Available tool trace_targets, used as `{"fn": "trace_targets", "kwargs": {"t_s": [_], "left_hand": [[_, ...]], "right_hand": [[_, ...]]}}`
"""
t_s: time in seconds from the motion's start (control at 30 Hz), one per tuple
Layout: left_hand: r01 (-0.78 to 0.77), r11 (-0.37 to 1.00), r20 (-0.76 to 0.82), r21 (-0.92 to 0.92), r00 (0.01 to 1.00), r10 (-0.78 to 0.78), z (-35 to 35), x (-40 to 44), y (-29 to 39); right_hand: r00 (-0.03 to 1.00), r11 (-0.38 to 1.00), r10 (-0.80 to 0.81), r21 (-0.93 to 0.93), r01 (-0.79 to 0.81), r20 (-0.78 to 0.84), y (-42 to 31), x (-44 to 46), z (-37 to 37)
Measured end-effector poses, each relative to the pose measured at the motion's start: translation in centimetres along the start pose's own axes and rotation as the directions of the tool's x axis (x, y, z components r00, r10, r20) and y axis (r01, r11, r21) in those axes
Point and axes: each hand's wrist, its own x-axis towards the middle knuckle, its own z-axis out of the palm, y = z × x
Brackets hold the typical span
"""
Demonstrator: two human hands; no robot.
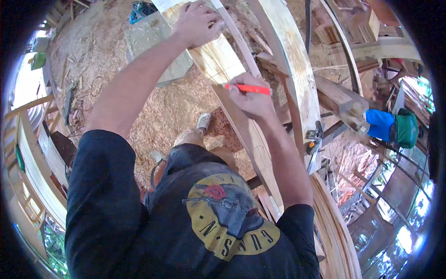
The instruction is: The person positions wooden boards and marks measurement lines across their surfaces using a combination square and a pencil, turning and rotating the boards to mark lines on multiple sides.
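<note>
My right hand [253, 98] is closed around a red carpenter's pencil [253, 89], whose tip points left at the edge of a pale wooden board [218, 60]. Thin dark lines cross the board's face just above that hand. Farther up the same board, my left hand [197, 25] lies on top with its fingers spread toward the right edge. Nothing shows in the left hand, though its fingertips are partly hard to make out.
Beside the board on the right runs a thick curved beam [297, 56], with a hand plane [313, 139] near its lower end. A greyish sheet-covered block [155, 46] stands to the left. Sawdust covers the ground [107, 69]. A blue and green bag [392, 128] sits far right.
</note>
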Motion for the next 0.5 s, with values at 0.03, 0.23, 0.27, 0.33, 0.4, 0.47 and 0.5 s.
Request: {"fn": "trace_targets", "kwargs": {"t_s": [0.03, 0.23, 0.27, 0.33, 0.4, 0.47, 0.5], "left_hand": [[0.005, 1.000, -0.004, 0.004, 1.000, -0.005, 0.2, 0.0, 0.0], [-0.002, 0.999, -0.012, 0.043, 1.000, 0.003, 0.6, 0.1, -0.4], [-0.005, 0.999, -0.009, 0.049, 1.000, 0.005, 0.7, 0.2, -0.3], [-0.016, 0.998, -0.056, 0.056, 0.998, 0.019, 1.5, 0.0, -0.4], [-0.010, 0.999, -0.068, 0.042, 0.998, 0.013, 1.7, 0.1, -0.8], [-0.006, 1.000, -0.040, -0.007, 0.999, 0.006, 1.1, 0.2, -0.6], [-0.003, 1.000, -0.046, -0.006, 0.999, 0.003, 1.0, 0.3, -0.5]], "right_hand": [[1.000, 0.999, 0.027, -0.038, -0.027, 0.003, 0.2, -1.3, -0.4], [1.000, 1.000, -0.019, 0.021, 0.019, -0.010, 2.1, -7.7, -2.6], [0.998, 0.997, -0.044, 0.063, 0.046, -0.041, 2.2, -7.6, -2.7], [0.990, 0.985, -0.034, 0.164, 0.056, -0.133, 2.0, -7.0, -2.8], [0.972, 0.957, 0.025, 0.287, 0.044, -0.235, 1.8, -4.1, -2.7], [0.977, 0.974, -0.009, 0.220, 0.057, -0.214, 2.9, -1.1, -2.2], [0.979, 0.981, -0.026, 0.185, 0.065, -0.204, 3.1, 0.1, -2.1]]}}
